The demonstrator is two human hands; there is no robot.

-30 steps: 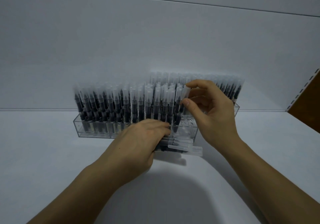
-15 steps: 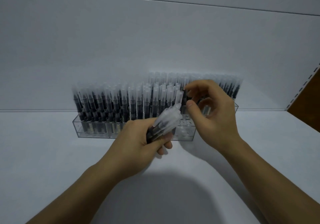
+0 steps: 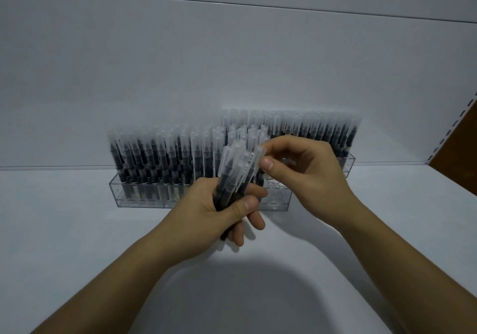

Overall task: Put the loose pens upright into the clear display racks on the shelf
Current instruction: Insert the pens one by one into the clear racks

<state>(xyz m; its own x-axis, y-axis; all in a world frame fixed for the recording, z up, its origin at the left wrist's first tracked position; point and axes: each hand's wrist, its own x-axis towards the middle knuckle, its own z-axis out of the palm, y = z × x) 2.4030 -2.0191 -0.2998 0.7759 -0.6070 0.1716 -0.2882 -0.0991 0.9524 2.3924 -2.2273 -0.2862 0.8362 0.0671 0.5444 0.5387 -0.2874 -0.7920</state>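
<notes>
The left hand (image 3: pixel 214 215) is curled round a bundle of loose pens (image 3: pixel 233 176), thumb across the front and fingers wrapped behind. It holds them caps up and leaning a little to the right, just in front of the front rack (image 3: pixel 139 196). The right hand (image 3: pixel 309 176) is also in front of that rack, toward its right end. Its thumb and bent forefinger pinch the frosted cap of the rightmost pen (image 3: pixel 259 154) in the bundle, and the other fingers are loosely curled behind.

The front rack is clear plastic. Its left and middle parts are packed with upright pens (image 3: pixel 160 158), dark barrels under pale caps, while the holes at its right end, partly hidden by the right hand, look unfilled. Directly behind it and offset to the right stands the rear rack (image 3: pixel 348 163), also full of upright pens. Both racks sit on the white shelf (image 3: pixel 77 230), against the white back panel (image 3: pixel 232 62). Far right of the front rack is a brown surface (image 3: pixel 459 147) beyond a slotted upright.
</notes>
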